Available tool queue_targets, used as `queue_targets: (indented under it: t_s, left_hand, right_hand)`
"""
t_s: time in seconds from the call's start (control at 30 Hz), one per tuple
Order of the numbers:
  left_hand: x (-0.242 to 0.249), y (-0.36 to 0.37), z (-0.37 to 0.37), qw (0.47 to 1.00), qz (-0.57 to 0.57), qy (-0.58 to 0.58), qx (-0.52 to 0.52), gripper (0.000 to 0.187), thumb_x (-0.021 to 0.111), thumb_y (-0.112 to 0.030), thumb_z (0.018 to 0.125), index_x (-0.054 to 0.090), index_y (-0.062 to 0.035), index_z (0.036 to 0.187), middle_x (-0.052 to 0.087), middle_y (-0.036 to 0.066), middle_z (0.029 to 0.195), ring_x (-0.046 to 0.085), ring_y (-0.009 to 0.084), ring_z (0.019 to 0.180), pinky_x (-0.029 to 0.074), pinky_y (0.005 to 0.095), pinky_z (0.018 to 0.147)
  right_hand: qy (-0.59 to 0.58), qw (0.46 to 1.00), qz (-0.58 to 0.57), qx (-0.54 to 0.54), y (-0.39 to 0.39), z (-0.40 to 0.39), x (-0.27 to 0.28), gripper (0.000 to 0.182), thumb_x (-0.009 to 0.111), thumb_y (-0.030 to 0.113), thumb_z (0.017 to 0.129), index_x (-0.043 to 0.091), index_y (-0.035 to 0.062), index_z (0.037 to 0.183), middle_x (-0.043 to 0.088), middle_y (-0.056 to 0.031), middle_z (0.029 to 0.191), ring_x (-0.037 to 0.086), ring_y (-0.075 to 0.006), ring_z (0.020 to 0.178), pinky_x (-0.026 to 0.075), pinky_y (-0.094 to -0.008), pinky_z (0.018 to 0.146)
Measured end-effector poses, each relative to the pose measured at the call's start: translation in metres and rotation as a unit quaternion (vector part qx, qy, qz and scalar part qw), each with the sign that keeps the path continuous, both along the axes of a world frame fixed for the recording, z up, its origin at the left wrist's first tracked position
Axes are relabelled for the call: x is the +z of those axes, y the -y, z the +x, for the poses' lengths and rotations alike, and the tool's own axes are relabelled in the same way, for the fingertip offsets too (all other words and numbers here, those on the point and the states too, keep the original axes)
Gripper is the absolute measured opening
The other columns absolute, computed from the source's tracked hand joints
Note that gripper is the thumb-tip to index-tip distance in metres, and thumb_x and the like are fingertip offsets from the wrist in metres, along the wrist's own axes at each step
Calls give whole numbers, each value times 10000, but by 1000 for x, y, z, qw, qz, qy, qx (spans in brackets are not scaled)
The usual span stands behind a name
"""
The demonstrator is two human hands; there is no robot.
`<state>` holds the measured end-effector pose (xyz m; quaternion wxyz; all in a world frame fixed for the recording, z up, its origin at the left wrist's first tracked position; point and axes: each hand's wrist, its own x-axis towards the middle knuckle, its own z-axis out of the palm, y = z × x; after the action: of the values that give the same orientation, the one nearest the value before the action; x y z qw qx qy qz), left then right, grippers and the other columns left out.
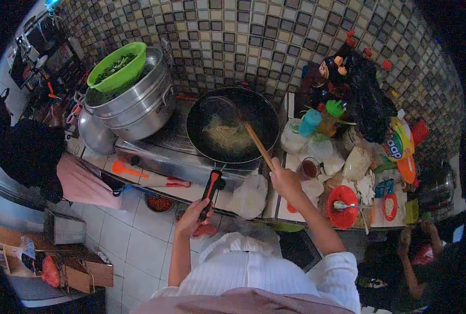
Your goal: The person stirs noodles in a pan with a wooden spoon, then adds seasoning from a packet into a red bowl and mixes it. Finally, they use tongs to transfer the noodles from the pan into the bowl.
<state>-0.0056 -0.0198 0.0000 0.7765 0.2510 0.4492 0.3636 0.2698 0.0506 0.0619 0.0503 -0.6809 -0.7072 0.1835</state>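
My left hand (191, 216) is wrapped round the black-and-red handle (210, 193) of a dark wok (195, 142), which stands on the stove. Inside the wok, pale shredded food (226, 135) lies in the middle. My right hand (285, 181) grips a wooden-handled cooking utensil (257, 142) slanting over the wok's right rim. Its dark far end reaches into the pan and is blurred. Just right of the wok handle, a clear plastic bag with whitish contents (251, 198) sits on the counter edge.
A large steamer pot (139, 107) carries a green basket of leaves (119, 66). Nearby lies an orange spatula (128, 169). Jars, a red bowl (342, 207) with a spoon and a black bag (368, 97) crowd the right counter. People are at the left (23, 144) and lower right (419, 256).
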Motion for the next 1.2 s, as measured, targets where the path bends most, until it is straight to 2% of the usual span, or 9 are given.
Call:
queue_targets:
  t_s: [0.23,0.33,0.4,0.5,0.6,0.83,0.9,1.1,1.2]
  left_hand:
    - [5,1,2,999,-2,-42,8,258,445,-298,869,477,-42,861,416,-2,589,385,77,499,322,203,407]
    - [1,0,0,1000,-4,-15,-13,261,449,-306,868,478,-46,868,420,-7,601,393,70,517,327,200,411]
    - [2,0,-1,1000,8,1,-19,259,451,-306,868,481,-49,874,424,-7,613,400,68,526,329,198,410]
    - [3,1,1,1000,-5,-27,7,252,449,-300,869,481,-50,876,426,-4,619,404,70,533,328,201,405]
    - [-1,0,0,1000,-9,-17,5,253,446,-300,870,481,-49,877,423,-3,615,410,71,540,329,203,407]
    - [3,0,0,1000,13,-17,-7,257,450,-300,867,479,-45,875,425,-1,615,404,74,521,329,203,399]
    - [7,-1,0,999,6,-36,-20,255,451,-297,864,477,-43,873,430,6,608,394,78,501,323,196,390]
    - [7,-1,-1,999,4,-11,-32,250,447,-287,867,473,-38,873,429,5,594,396,75,501,317,191,389]
    - [7,0,1,1000,3,8,-10,257,442,-293,869,471,-38,877,431,4,589,396,78,493,320,199,389]
  right_hand:
    - [35,999,11,8,27,27,0,369,451,124,773,352,91,1127,564,-211,702,566,-395,660,443,-484,585]
    - [-18,998,53,8,41,36,8,362,451,70,752,381,72,1107,557,-217,712,564,-396,680,448,-473,589]
    - [-22,999,22,16,49,39,22,283,426,99,802,401,42,1078,527,-249,826,533,-394,775,410,-477,629]
    - [19,1000,22,3,60,40,46,305,435,88,801,400,28,1097,537,-235,825,531,-393,783,411,-466,640]
    - [-31,992,120,-6,63,49,36,334,446,84,801,386,28,1124,540,-233,789,536,-389,760,412,-464,634]
    - [-28,992,103,-68,28,36,21,310,433,64,798,415,14,1104,544,-235,722,546,-385,682,427,-434,581]
    - [-6,984,175,-41,13,37,1,315,425,38,785,412,5,1098,546,-232,687,554,-376,668,431,-442,552]
    - [65,979,174,-85,-9,23,-15,426,410,41,764,347,69,1184,536,-239,699,560,-382,663,444,-459,581]
    - [25,984,148,-98,-3,22,-9,413,400,46,766,353,79,1175,535,-241,679,560,-388,648,440,-473,563]
